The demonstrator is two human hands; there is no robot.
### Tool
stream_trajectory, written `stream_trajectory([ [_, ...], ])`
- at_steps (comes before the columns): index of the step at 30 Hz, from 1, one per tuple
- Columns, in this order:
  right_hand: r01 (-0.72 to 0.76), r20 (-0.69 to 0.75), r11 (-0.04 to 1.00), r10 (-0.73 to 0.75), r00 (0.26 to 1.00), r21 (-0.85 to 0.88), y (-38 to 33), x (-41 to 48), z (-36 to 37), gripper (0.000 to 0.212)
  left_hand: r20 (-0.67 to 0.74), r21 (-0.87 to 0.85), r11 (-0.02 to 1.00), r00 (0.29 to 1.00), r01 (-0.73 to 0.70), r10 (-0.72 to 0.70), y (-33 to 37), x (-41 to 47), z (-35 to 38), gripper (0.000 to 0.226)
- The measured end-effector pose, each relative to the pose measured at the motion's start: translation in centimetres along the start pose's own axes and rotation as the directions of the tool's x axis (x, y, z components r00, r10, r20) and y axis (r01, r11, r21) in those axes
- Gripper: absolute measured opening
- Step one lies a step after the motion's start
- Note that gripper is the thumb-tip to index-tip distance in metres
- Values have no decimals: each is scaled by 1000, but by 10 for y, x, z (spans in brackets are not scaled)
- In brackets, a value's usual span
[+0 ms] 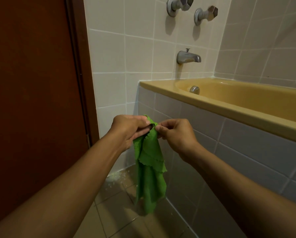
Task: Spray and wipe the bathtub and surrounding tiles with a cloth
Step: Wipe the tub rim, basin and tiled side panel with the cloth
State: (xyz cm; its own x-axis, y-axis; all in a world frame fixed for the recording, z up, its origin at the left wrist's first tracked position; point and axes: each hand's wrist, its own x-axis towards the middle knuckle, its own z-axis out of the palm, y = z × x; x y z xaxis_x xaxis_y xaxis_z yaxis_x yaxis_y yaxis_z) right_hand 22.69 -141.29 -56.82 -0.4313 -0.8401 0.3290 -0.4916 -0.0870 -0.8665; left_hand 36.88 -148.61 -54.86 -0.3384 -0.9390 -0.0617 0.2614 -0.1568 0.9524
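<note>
Pinched at its top edge between curled fingers and thumbs of both hands, a green microfibre cloth (149,165) is held up; the left hand (128,130) and right hand (176,134) are closed on it, nearly touching. Its remaining length hangs freely above the tiled floor (119,219). A yellow bathtub (229,103) is seen far right, with a metal spout (188,56) on the wall tiles (109,54). A dark red door (32,83) is noted left.

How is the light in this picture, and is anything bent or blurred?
Head view: dim, warm light; taps cast soft shadows on the wall tiles; small glare on the bathtub; the door edge bows from the wide lens; the green cloth is sharp.
</note>
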Motion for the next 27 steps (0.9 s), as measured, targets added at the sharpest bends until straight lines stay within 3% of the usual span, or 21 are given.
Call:
stream_trajectory([
  [6, -35, -3, 987, 36, 999, 157, -2, 4, -9, 14, 163, 275, 952, 982, -137, 94, -11, -1, 0, 23],
  [12, -138, 28, 923, 137, 990, 360, -8, -3, -13, 11, 256, 355, 896, 950, -266, 180, -13, -13, 5, 26],
  [17, -184, 94, 858, 159, 983, 479, -12, -8, -18, 13, 165, 460, 772, 897, -438, 411, -21, -15, 9, 13],
  [20, -217, 218, 797, 111, 970, 564, -16, -8, -22, 23, 107, 467, 740, 861, -485, 498, -19, -14, 9, 10],
  [23, -191, 267, 859, 67, 961, 475, -20, -10, -23, 28, 68, 426, 782, 878, -455, 474, -15, -12, 4, 10],
  [27, -137, 160, 951, 94, 983, 277, -16, -10, -16, 23, 75, 404, 818, 906, -409, 416, -16, -12, 1, 11],
])
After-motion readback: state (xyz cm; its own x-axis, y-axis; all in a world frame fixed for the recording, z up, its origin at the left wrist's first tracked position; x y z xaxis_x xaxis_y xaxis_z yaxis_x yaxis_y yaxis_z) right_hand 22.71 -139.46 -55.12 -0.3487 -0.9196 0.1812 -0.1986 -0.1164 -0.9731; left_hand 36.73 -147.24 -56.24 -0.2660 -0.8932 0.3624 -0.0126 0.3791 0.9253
